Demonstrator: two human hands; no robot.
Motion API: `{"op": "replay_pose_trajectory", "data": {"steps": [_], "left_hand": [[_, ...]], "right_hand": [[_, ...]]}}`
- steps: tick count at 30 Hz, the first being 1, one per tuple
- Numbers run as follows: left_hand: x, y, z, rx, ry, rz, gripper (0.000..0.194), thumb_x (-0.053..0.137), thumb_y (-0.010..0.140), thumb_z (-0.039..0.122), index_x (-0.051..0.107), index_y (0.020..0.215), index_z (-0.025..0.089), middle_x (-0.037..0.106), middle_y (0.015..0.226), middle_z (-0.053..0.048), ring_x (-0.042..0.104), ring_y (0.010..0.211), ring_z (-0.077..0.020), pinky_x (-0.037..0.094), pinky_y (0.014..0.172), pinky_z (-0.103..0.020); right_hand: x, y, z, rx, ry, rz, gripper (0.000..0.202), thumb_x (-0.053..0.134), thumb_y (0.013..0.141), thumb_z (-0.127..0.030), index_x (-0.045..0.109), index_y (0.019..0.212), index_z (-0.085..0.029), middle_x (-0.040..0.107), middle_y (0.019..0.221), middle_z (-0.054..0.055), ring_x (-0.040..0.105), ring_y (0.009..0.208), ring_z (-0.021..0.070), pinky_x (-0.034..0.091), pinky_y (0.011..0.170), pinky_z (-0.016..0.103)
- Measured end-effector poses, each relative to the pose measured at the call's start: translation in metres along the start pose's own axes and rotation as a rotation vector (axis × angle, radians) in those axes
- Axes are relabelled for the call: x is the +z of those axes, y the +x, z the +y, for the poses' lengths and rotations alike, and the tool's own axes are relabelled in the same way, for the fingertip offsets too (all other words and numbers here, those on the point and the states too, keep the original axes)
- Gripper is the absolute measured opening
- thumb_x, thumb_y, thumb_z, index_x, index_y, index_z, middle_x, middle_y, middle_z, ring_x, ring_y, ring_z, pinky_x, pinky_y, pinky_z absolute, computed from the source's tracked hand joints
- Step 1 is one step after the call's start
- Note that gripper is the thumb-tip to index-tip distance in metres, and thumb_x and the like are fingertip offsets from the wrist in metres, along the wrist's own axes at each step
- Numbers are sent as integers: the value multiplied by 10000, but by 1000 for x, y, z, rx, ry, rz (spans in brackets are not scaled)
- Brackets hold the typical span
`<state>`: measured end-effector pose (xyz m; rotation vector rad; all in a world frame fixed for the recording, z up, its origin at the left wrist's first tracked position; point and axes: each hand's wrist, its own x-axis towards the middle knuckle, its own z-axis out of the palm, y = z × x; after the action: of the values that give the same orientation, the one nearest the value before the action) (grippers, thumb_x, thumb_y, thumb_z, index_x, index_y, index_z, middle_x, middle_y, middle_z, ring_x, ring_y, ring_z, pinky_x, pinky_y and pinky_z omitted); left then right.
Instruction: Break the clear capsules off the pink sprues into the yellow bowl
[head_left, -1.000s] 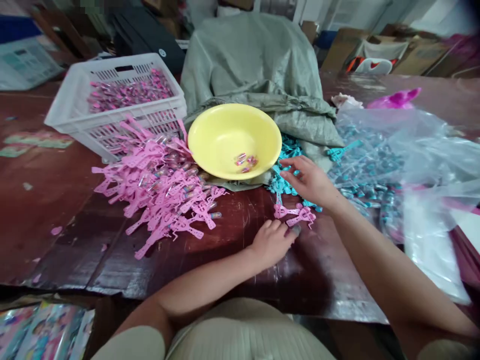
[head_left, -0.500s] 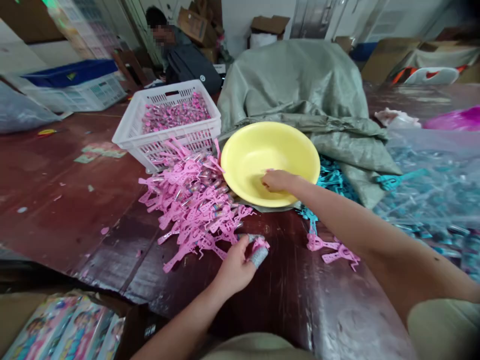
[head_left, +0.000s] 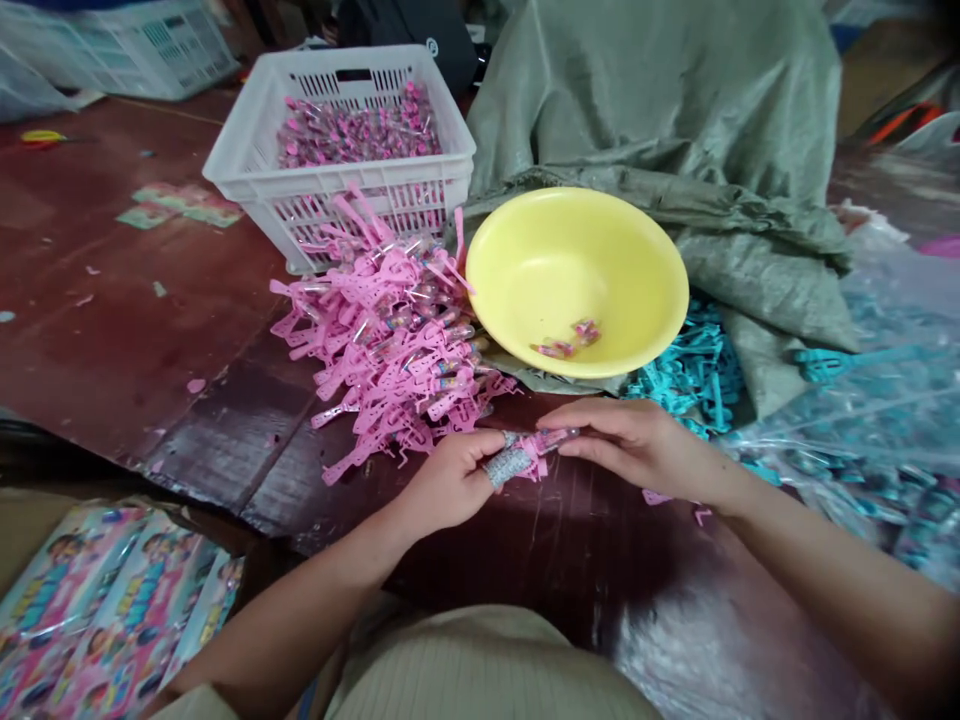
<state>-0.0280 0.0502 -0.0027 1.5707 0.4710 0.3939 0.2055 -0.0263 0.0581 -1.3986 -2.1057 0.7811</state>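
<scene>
— What are the two hands doing?

— The left hand (head_left: 450, 480) is curled, its thumb wrapped in grey tape, and it pinches a small pink plastic piece (head_left: 534, 458) between thumb and fingers. The right hand (head_left: 637, 447) meets it from the other side, fingers stretched out and drawn together, its fingertips (head_left: 564, 447) pinching a little clear tube (head_left: 559, 436) that touches the pink piece.

— Where on the table is that?

— Just above the dark table (head_left: 150, 340), near its front edge, straight ahead of the person.

— And around them?

— A heap of pink pieces (head_left: 390, 340) lies just beyond the left hand, running up against a white crate (head_left: 247, 150) filled with more. A yellow bowl (head_left: 637, 270) sits beyond the hands with a few small tubes (head_left: 570, 340) in its bottom. Blue pieces (head_left: 690, 375) lie right of the bowl, partly under a grey-green sack (head_left: 675, 100). A clear plastic bag (head_left: 885, 380) covers the table's right edge.
</scene>
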Motion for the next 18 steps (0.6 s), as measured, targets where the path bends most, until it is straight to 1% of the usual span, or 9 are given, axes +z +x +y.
{"op": "replay_pose_trajectory", "data": {"steps": [3,5,7,10,12,14,15,16,18], "left_hand": [[4,-4,5,92,94,-35,234,525,990,234,747,968,162,708,902,-32,632,820,-125,469,758,-224],[8,-8,1,171,257,6,252,496,981,191,743,1010,157,717,935,-54,655,861,-154,498,803,-262],[11,-12,-4,276,490,60,289,467,958,154,718,1101,141,720,1020,-87,671,923,-193,527,821,-304],[14,-13,-8,371,768,95,360,447,940,140,654,1235,132,695,1171,-120,679,1007,-237,559,811,-345],[12,-12,-7,337,798,76,338,452,939,140,651,1213,138,694,1158,-111,681,982,-229,563,803,-340],[9,-12,-4,269,745,69,284,464,934,134,666,1133,146,696,1096,-95,672,943,-208,552,806,-322],[7,-13,-3,243,714,74,264,470,928,129,670,1099,150,692,1070,-89,663,932,-200,542,807,-313],[5,-15,-3,227,692,84,255,472,920,121,670,1077,153,688,1055,-86,655,929,-196,531,810,-308],[2,-18,-3,211,671,113,252,469,897,102,670,1043,146,678,1022,-90,637,917,-200,505,803,-310]], "right_hand": [[6,-7,-6,0,-11,17,308,621,951,-244,627,1258,-225,721,1167,6,673,1078,83,532,941,186],[11,-11,-11,60,-7,21,259,595,969,-281,635,1215,-210,730,1093,3,684,986,72,531,858,174],[17,-16,-15,193,18,-2,223,542,995,-359,663,1081,-192,724,898,-11,670,795,64,505,715,182],[22,-21,-15,450,66,-101,465,402,1028,-494,638,787,-174,634,644,-17,586,583,72,446,611,224],[20,-21,-15,514,54,-106,494,381,1016,-554,674,876,-182,692,756,8,615,630,92,466,652,245],[17,-18,-18,454,25,-69,462,488,966,-585,643,1200,-218,725,1030,36,648,742,110,490,699,256],[15,-15,-20,403,-1,-58,491,538,943,-580,600,1286,-234,711,1112,43,651,790,116,492,721,259],[13,-11,-22,359,-36,-64,496,571,927,-571,594,1294,-239,706,1127,43,648,813,120,487,731,260],[8,0,-24,331,-124,-142,418,532,942,-585,679,1085,-221,722,952,30,632,760,124,455,697,264]]}}
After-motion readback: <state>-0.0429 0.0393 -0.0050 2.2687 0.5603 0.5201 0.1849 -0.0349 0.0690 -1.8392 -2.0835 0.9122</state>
